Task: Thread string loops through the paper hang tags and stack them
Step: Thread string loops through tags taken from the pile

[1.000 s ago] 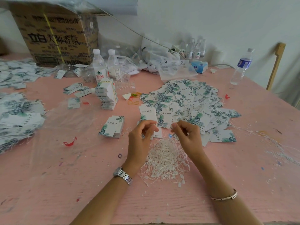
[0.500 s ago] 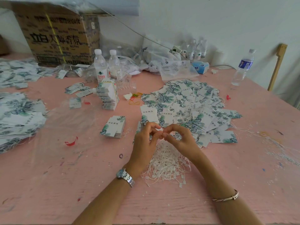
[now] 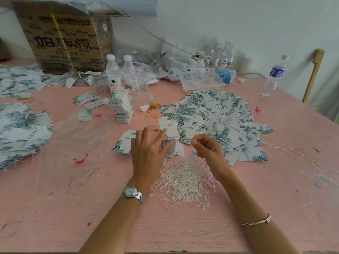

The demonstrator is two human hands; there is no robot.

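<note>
My left hand [image 3: 148, 149] hovers with fingers spread and loose over a low stack of leaf-printed hang tags [image 3: 122, 143]; a blurred tag [image 3: 171, 146] lies just under its thumb and I cannot tell whether the hand touches it. My right hand [image 3: 207, 147] has its fingers curled, thumb and forefinger pinched together on a thin white string loop. A tangled heap of white string loops [image 3: 185, 176] lies on the pink table [image 3: 55, 198] between my wrists. Beyond my hands, loose tags [image 3: 211, 114] are spread wide.
A tall banded stack of tags [image 3: 122, 109] stands left of centre, behind it two water bottles [image 3: 113, 76] and a cardboard box [image 3: 66, 41]. More tags [image 3: 18, 129] are heaped at the far left. Another bottle [image 3: 275, 76] stands at the right. A clear plastic sheet [image 3: 77, 136] lies left.
My hands met over the string heap half a second ago and have since parted. The left hand opened and moved left toward the low stack; the right hand stays pinched.
</note>
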